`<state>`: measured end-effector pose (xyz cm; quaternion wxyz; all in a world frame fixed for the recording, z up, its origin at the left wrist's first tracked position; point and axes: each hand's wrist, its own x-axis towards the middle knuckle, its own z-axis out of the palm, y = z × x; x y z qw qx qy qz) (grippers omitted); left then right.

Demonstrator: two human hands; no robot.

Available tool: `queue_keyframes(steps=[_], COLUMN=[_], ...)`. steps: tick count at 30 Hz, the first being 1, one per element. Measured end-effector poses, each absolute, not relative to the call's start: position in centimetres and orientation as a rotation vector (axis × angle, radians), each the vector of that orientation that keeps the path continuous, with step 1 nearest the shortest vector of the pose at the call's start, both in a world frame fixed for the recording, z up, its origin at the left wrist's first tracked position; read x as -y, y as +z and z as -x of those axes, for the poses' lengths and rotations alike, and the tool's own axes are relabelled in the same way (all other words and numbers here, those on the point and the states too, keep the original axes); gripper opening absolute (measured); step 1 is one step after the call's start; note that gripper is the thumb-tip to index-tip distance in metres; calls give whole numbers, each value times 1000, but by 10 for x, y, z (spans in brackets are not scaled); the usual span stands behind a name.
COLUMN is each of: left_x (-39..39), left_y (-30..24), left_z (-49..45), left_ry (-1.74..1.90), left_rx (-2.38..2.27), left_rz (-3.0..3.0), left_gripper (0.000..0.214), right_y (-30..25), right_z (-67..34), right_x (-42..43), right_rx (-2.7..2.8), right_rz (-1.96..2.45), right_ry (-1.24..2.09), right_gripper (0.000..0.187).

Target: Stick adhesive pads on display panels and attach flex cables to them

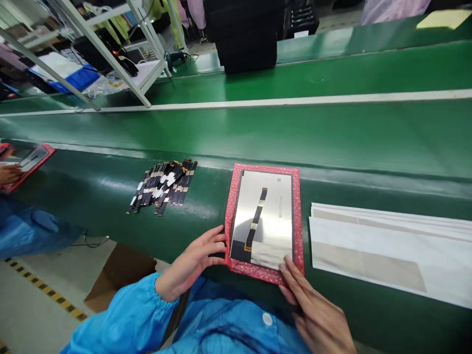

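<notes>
In front of me a display panel (271, 216) with a silver back lies on a red bubble-wrap sleeve (296, 196). A dark flex cable (257, 216) rests slantwise on the panel, its lower end by the black strip. My left hand (201, 255) is open, fingers stretched toward the sleeve's left edge and touching it near the lower corner. At the lower right corner my right hand (309, 302) has fingertips on top of the panel and another finger below the sleeve's edge, pinching the corner. To the left sits a pile of similar flex cables (162, 184).
White flat sheets or envelopes (368, 250) are stacked at right. A co-worker's hand (11, 174) is on another red-wrapped panel (35, 160) at far left. Beyond the green bench (206, 130) stand a white rack (147, 83) and a black box-like object (245, 37). A cardboard box (121, 273) sits below.
</notes>
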<state>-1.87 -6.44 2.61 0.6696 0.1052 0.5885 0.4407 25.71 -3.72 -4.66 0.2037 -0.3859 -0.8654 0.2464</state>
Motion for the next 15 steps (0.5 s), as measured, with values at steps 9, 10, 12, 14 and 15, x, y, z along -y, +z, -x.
queue_keyframes(steps=[9,10,12,14,15], left_x=[-3,-17,-50,-87,-105], left_y=[26,29,36,42,45], left_z=[26,36,58,80,89], left_ry=[991,1049,1185,1285,1323], left_rx=[-1444,-1490,-1577,-1630,-1657], left_rz=[-340,-336,-373,-426,-453], left_gripper=[33,30,22,17,15], right_y=[-71,-73,-76,-82,-85], right_z=[-254,-251,-248,-247,-247], right_x=[23,22,21,20,19], right_rx=[2310,2289,2284,2337,2366], right_rz=[1192,1223,1261,1253,1226], right_ry=[1376,1358,1310,1309,1332], right_gripper=[78,76,69,61,58])
